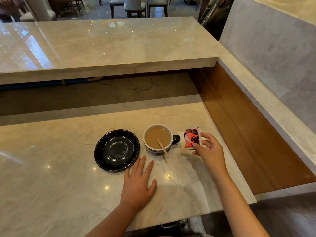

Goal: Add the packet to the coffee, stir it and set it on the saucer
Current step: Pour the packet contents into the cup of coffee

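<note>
A dark cup [158, 137] with a white inside holds light brown coffee, and its handle points right. A wooden stirrer [163, 147] leans in it over the near rim. Left of the cup lies an empty black saucer [117, 150]. My right hand [207, 148] holds a red and black packet [192, 138] just right of the cup, a little above a white napkin [181, 140]. Palm down, my left hand [138, 183] rests flat on the counter in front of the saucer and cup, holding nothing.
The marble counter [51, 177] ends at a near edge by my arms. A raised marble bar top [102, 48] overhangs the back. A wooden side wall [248, 134] and a marble ledge close off the right. Cables lie in the recess behind.
</note>
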Tool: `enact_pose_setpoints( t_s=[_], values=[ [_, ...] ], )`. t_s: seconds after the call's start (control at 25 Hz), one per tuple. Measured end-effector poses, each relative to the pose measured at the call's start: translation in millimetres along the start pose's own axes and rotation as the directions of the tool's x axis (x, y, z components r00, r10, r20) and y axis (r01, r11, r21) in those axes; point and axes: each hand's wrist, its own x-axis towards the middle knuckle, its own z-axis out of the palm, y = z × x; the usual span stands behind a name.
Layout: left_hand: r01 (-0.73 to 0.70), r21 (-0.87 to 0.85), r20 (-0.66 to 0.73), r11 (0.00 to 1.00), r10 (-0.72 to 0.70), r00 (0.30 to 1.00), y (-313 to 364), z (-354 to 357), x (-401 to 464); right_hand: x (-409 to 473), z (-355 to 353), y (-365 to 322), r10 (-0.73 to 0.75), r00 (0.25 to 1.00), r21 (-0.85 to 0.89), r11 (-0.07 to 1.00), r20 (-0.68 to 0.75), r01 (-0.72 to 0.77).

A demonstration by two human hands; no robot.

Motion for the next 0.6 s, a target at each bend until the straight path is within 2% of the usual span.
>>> enact_pose_setpoints(
  t_s=[0.2, 0.36, 0.6],
  values=[
    [-0.023, -0.006, -0.013, 1.000, 0.022, 1.000, 1, 1, -1, 13, 17, -9, -0.233, 0.969, -0.282, 0.927, 0.080, 0.246],
    [-0.006, -0.016, -0.030, 1.000, 0.006, 1.000, -2, 3, -1, 20, 33, -14, -0.393, 0.884, -0.476, 0.745, 0.254, 0.468],
    [-0.007, -0.029, -0.024, 1.000, 0.006, 1.000, -2, 3, 0, 25, 40, -21, -0.472, 0.794, -0.635, 0.491, 0.383, 0.597]
  ],
)
